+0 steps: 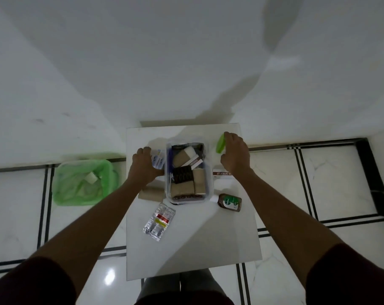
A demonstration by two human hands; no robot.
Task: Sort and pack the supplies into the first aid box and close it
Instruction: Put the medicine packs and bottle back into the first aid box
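Observation:
A clear plastic first aid box (210,183) stands open in the middle of the white table (219,238), holding several tan bandage rolls, a dark strip and a boxed item. My left hand (143,166) rests at the box's left side, over a white-and-blue packet (158,160). My right hand (236,154) is at the box's right and grips a green object (220,143), possibly a lid. An ointment box (223,173) lies under my right wrist. A brown Dettol bottle (229,202) lies on its side, and a clear packet (159,221) lies in front.
A green bin (83,181) lined with a bag stands on the tiled floor left of the table. A tan roll (150,192) lies by the box's front left corner. White walls rise behind the table.

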